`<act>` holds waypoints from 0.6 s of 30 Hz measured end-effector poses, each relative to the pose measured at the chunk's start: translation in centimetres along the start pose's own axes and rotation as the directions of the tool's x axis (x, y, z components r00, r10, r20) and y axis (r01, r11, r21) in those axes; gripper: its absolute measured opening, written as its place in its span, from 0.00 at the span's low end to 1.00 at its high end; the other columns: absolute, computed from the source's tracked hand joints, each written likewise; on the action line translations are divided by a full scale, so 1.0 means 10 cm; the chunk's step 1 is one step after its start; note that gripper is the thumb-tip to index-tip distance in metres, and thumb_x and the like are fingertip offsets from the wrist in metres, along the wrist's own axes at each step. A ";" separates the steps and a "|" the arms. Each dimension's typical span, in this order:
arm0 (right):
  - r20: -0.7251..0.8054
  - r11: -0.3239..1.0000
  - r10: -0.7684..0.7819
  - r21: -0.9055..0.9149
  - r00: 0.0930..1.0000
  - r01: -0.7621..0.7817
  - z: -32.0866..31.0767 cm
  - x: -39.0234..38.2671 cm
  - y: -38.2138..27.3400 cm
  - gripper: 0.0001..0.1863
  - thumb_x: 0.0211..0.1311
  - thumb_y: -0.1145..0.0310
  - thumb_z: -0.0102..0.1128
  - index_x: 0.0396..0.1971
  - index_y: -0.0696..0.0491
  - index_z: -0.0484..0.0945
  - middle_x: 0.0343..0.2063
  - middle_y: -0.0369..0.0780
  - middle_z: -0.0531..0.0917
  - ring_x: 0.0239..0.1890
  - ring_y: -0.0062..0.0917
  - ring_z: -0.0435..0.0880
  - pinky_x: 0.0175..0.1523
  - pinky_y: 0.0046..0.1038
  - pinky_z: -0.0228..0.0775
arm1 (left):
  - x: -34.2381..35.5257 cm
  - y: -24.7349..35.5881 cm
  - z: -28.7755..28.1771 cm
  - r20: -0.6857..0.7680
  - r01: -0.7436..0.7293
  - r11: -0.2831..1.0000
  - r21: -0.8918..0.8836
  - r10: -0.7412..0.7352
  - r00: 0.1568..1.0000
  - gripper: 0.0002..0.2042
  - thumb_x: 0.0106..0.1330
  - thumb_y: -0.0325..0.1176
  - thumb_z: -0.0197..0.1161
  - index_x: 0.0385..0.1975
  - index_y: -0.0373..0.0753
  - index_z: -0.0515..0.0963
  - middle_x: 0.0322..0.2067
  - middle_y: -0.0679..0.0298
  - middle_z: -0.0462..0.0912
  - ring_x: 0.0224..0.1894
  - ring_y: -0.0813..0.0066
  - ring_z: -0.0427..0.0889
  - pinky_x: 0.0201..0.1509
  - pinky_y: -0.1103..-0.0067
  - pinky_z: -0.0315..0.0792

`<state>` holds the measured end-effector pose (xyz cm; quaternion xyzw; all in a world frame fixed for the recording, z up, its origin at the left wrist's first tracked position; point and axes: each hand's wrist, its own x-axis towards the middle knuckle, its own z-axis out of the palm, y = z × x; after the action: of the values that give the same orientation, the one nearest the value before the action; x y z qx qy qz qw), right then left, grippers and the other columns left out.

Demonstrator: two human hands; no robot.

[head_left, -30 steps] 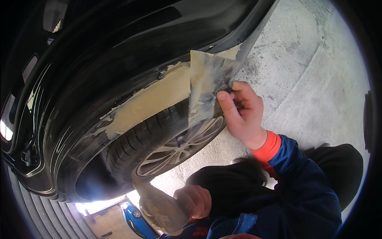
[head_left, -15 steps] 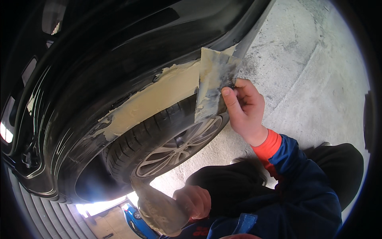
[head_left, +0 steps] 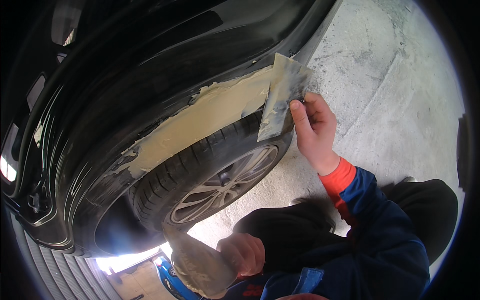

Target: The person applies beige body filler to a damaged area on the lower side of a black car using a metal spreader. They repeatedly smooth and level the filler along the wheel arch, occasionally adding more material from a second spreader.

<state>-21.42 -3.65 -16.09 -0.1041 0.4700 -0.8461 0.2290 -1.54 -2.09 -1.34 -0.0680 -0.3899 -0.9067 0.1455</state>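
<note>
My right hand (head_left: 318, 125) pinches a thin flat putty spreader (head_left: 285, 95) between thumb and fingers. The spreader's smeared blade lies against the front end of a band of beige body filler (head_left: 200, 117) on the black wheel arch edge. Ridges and ragged edges run along the filler's upper side. Low in the view, my left hand (head_left: 242, 254) is closed on a putty-smeared palette (head_left: 197, 262), which has filler over its face. Its fingers are partly in shadow.
Below the filler is a tyre (head_left: 162, 185) with a spoked alloy wheel (head_left: 225, 185). The black car body (head_left: 135, 85) fills the upper left. Grey concrete floor (head_left: 380, 115) lies to the right. A blue car (head_left: 172, 280) and a ribbed shutter (head_left: 60, 275) show at the bottom.
My right hand has moved the spreader right and slightly up along the arch, uncovering more of the filler band. My left hand and the palette stay almost in place.
</note>
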 end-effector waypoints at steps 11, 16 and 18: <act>-0.203 0.997 -0.012 0.067 0.979 0.026 -0.30 0.16 0.20 0.07 0.74 0.69 0.53 0.38 0.57 0.75 0.28 0.28 0.76 0.32 0.08 0.69 0.36 0.15 0.61 | -0.02 -0.01 0.01 -0.016 -0.007 0.999 0.037 0.008 1.000 0.14 0.76 0.32 0.49 0.55 0.34 0.71 0.19 0.58 0.74 0.12 0.73 0.71 0.14 0.77 0.70; -0.139 0.976 0.043 0.218 0.989 -0.011 -0.34 0.10 -0.28 0.17 0.77 0.60 0.43 0.28 0.54 0.70 0.22 0.29 0.69 0.27 0.11 0.64 0.32 0.17 0.58 | -0.09 -0.07 0.06 -0.122 -0.052 0.997 0.050 0.057 0.991 0.14 0.74 0.37 0.54 0.50 0.33 0.74 0.17 0.60 0.74 0.11 0.73 0.72 0.13 0.77 0.69; 0.129 0.974 -0.056 0.227 0.990 0.025 -0.20 -0.11 -0.61 0.13 0.75 0.63 0.48 0.30 0.55 0.71 0.23 0.29 0.68 0.27 0.11 0.63 0.32 0.18 0.57 | -0.18 -0.07 0.00 -0.097 0.032 0.980 0.199 -0.013 0.995 0.15 0.68 0.35 0.59 0.49 0.33 0.75 0.17 0.61 0.76 0.12 0.72 0.74 0.15 0.77 0.71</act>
<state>-22.97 1.14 -11.98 -0.1441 0.3525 -0.8893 0.2532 -0.05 -1.24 -2.27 -0.0055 -0.4726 -0.8667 0.1598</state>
